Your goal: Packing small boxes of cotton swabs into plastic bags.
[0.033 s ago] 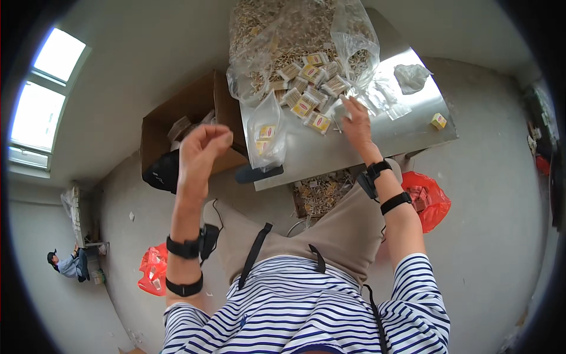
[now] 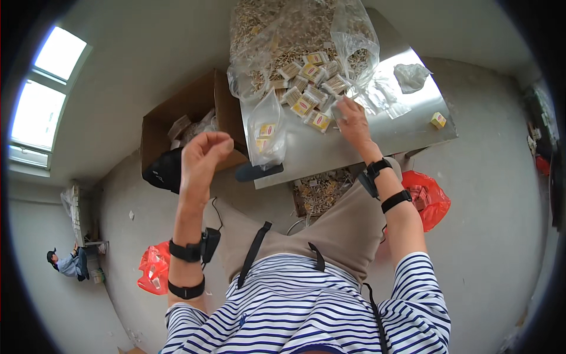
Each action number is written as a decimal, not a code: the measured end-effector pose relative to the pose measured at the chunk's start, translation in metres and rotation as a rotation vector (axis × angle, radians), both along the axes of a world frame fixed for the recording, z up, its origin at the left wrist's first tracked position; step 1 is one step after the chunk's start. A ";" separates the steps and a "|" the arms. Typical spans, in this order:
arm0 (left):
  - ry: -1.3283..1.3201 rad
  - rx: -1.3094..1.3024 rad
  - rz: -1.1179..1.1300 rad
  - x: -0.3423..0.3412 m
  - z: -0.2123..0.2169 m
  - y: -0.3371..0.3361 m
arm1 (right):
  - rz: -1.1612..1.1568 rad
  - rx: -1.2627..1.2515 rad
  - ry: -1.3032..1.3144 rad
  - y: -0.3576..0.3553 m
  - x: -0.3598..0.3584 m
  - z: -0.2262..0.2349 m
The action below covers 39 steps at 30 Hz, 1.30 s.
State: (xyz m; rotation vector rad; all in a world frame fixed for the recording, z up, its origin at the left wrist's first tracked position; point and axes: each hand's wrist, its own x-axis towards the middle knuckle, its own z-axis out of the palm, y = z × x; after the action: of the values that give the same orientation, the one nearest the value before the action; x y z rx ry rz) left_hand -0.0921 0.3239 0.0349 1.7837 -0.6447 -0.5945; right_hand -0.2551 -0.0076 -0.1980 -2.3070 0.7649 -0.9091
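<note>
My left hand [image 2: 203, 154] hangs in the air in front of the cardboard box, fingers curled in and thumb pressed against them; I cannot make out anything in it. Over the metal table [image 2: 407, 133], my right hand [image 2: 354, 123] has its fingers drawn together around something pale and blurred at the fingertips. Just left of it lies a heap of small clear packs of cotton swabs [image 2: 303, 106] with yellow-and-white labels. Behind them, loose cotton swabs [image 2: 283, 32] spill from a large clear plastic bag [image 2: 356, 32]. A smaller clear bag [image 2: 268, 127] with labelled packs inside lies at the table's left edge.
An open cardboard box [image 2: 227, 106] stands left of the table, a black bag [image 2: 164, 171] at its front. A crumpled plastic bag [image 2: 411, 78] and a small yellow box [image 2: 438, 120] sit at right. Red bags [image 2: 433, 203] flank my legs. Another person [image 2: 71, 264] sits far left.
My right hand has shifted slightly left and its fingers have drawn closer together. My left hand has moved very slightly.
</note>
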 end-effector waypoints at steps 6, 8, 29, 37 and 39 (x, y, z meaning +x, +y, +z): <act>-0.011 0.013 0.066 -0.034 -0.006 0.028 | -0.038 -0.205 0.292 0.030 -0.014 0.035; -0.041 0.021 0.086 -0.038 -0.006 0.028 | -0.028 -0.093 0.354 0.037 -0.010 0.038; -0.127 -0.060 0.094 0.009 -0.052 -0.025 | -0.155 0.121 0.504 0.087 0.044 0.023; -0.032 -0.100 0.084 0.010 -0.062 -0.021 | -0.178 0.174 0.444 0.076 0.036 0.019; -0.035 -0.106 0.076 0.011 -0.061 -0.020 | 0.167 -0.030 0.475 0.083 0.034 0.037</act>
State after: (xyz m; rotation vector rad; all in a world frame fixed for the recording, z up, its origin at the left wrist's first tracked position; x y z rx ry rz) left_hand -0.0812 0.3041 -0.0260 1.7148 -0.6184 -0.4696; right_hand -0.2215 0.0753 -0.1605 -2.6020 0.7304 -0.2982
